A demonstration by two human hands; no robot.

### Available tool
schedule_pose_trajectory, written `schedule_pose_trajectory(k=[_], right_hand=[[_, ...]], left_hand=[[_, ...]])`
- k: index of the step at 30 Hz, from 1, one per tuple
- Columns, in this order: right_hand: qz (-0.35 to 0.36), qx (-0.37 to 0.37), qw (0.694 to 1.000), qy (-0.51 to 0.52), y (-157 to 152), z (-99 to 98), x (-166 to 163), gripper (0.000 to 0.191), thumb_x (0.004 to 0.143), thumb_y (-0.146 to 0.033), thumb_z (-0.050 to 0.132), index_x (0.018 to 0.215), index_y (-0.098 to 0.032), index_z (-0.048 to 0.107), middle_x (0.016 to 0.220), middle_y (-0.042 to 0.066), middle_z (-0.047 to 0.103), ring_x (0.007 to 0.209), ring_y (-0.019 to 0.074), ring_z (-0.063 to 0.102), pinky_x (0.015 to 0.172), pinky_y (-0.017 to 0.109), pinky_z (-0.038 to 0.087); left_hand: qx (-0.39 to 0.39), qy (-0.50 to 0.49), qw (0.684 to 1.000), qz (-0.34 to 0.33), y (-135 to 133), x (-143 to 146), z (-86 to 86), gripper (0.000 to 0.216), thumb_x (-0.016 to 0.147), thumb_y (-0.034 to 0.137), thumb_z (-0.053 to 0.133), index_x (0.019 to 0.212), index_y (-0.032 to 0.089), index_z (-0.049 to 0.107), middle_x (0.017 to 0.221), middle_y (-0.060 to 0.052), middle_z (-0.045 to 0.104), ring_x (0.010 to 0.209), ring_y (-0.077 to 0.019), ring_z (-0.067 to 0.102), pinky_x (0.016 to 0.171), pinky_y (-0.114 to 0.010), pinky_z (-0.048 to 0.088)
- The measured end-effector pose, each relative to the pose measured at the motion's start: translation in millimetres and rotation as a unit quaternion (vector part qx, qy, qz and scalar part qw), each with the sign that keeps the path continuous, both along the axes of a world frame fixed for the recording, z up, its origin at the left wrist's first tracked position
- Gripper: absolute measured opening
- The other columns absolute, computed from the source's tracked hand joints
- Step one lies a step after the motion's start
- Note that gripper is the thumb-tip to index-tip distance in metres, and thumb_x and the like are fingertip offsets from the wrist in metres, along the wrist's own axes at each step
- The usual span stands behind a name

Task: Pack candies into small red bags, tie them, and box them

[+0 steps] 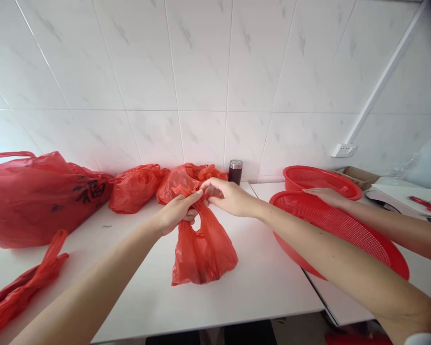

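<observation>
A small red plastic bag (pixel 205 249) hangs upright over the white table, its handles gathered at the top. My left hand (pixel 179 211) is closed round the gathered handles, thumb on top. Close beside it, my right hand (pixel 228 195) pinches the upper end of the same handles, fingers bent. Something dark shows through the bottom of the bag, too blurred to name. Behind my hands lies a filled red plastic bag (pixel 175 179), partly covered by them. To its left sits another filled red bag (pixel 134 189).
A big red bag (pixel 32 201) and flat red bags (pixel 32 282) lie left. A dark tumbler (pixel 235 172) stands by the wall. Right are red mesh baskets (pixel 330 230), (pixel 309 175), another person's hand (pixel 323 195) on the nearer one, and a white scale (pixel 398 194).
</observation>
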State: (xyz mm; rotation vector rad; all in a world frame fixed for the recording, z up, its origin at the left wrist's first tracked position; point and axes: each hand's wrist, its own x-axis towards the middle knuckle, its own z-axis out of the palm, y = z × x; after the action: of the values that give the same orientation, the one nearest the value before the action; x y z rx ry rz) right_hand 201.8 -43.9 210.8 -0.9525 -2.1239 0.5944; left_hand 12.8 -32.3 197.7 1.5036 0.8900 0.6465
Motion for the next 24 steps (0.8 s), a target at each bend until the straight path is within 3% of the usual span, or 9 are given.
schedule_pose_trajectory(k=[3,5,8,11,15,17,20,22,24], right_hand=[[-0.026,-0.005,0.998,0.057,-16.5,-10.3,3.1,0.013,0.086,-0.014,0.049,0.096,-0.022,0.052,0.09,-0.001,0.061,0.084,0.0121,0.06,0.08,0.031,0.049],[-0.022,0.011,0.996,0.086,-38.6,-9.2,0.1,0.012,0.086,-0.015,0.052,0.095,-0.022,0.051,0.093,0.0,0.06,0.087,0.012,0.059,0.08,0.03,0.049],[0.041,0.04,0.996,0.061,-65.1,-7.7,-6.6,0.014,0.086,-0.016,0.054,0.098,-0.023,0.054,0.097,0.001,0.062,0.092,0.013,0.059,0.084,0.03,0.048],[0.013,0.052,0.993,0.103,-57.1,-18.9,-11.9,0.015,0.091,-0.024,0.051,0.106,-0.024,0.056,0.11,0.004,0.062,0.103,0.0153,0.057,0.091,0.033,0.046],[-0.028,-0.068,0.985,0.154,-12.2,-54.7,-17.7,0.028,0.097,-0.039,0.041,0.117,-0.024,0.054,0.11,0.004,0.063,0.104,0.0155,0.058,0.092,0.034,0.045],[-0.024,-0.104,0.982,0.156,3.1,-71.7,-20.3,0.031,0.098,-0.041,0.038,0.117,-0.024,0.056,0.093,0.001,0.064,0.085,0.0141,0.062,0.083,0.033,0.049],[0.009,-0.157,0.971,0.179,8.7,-84.5,-22.6,0.034,0.097,-0.042,0.04,0.124,-0.026,0.051,0.07,-0.004,0.057,0.056,0.0119,0.057,0.064,0.03,0.051],[0.02,-0.171,0.965,0.196,5.5,-84.7,-22.8,0.034,0.094,-0.042,0.046,0.123,-0.026,0.052,0.076,-0.003,0.06,0.058,0.0117,0.059,0.065,0.029,0.051],[0.022,-0.17,0.963,0.208,0.1,-81.6,-22.4,0.03,0.092,-0.042,0.051,0.112,-0.021,0.058,0.09,0.001,0.064,0.075,0.0133,0.063,0.075,0.029,0.05]], left_hand=[[-0.009,-0.019,1.0,-0.014,-0.8,-4.5,-5.5,0.037,0.091,0.052,0.044,0.084,0.018,0.056,0.052,0.007,0.039,0.047,-0.008,0.029,0.056,-0.025,0.04],[0.005,-0.036,0.999,-0.037,-1.1,-8.6,-6.9,0.034,0.091,0.048,0.045,0.086,0.017,0.058,0.066,0.0,0.056,0.055,-0.0101,0.043,0.061,-0.027,0.042],[0.073,-0.007,0.993,-0.097,-2.4,-15.5,-4.9,0.026,0.086,0.036,0.054,0.071,0.016,0.061,0.072,-0.001,0.059,0.064,-0.0122,0.049,0.066,-0.027,0.041],[0.146,0.082,0.98,-0.109,-6.1,-16.3,-2.8,0.015,0.079,0.026,0.058,0.066,0.019,0.062,0.068,0.0,0.057,0.062,-0.0124,0.047,0.062,-0.026,0.039],[0.27,0.224,0.936,-0.001,-10.2,-6.9,-11.4,0.015,0.072,0.014,0.048,0.067,0.022,0.06,0.064,0.002,0.055,0.057,-0.0132,0.046,0.055,-0.025,0.035],[0.355,0.283,0.887,0.088,-10.1,-3.3,-19.1,0.017,0.07,0.01,0.043,0.067,0.022,0.055,0.063,0.003,0.055,0.055,-0.0135,0.044,0.052,-0.025,0.031],[0.431,0.304,0.832,0.173,-7.9,-2.7,-28.4,0.018,0.073,0.011,0.041,0.078,0.023,0.053,0.08,0.001,0.063,0.058,-0.0144,0.047,0.052,-0.026,0.031],[0.436,0.287,0.832,0.187,-6.8,-3.6,-31.5,0.019,0.075,0.013,0.042,0.084,0.023,0.055,0.089,0.0,0.066,0.063,-0.0151,0.052,0.056,-0.026,0.035],[0.412,0.262,0.853,0.184,-7.6,-4.3,-33.5,0.019,0.077,0.017,0.045,0.089,0.024,0.059,0.09,0.001,0.068,0.069,-0.016,0.057,0.062,-0.026,0.04]])
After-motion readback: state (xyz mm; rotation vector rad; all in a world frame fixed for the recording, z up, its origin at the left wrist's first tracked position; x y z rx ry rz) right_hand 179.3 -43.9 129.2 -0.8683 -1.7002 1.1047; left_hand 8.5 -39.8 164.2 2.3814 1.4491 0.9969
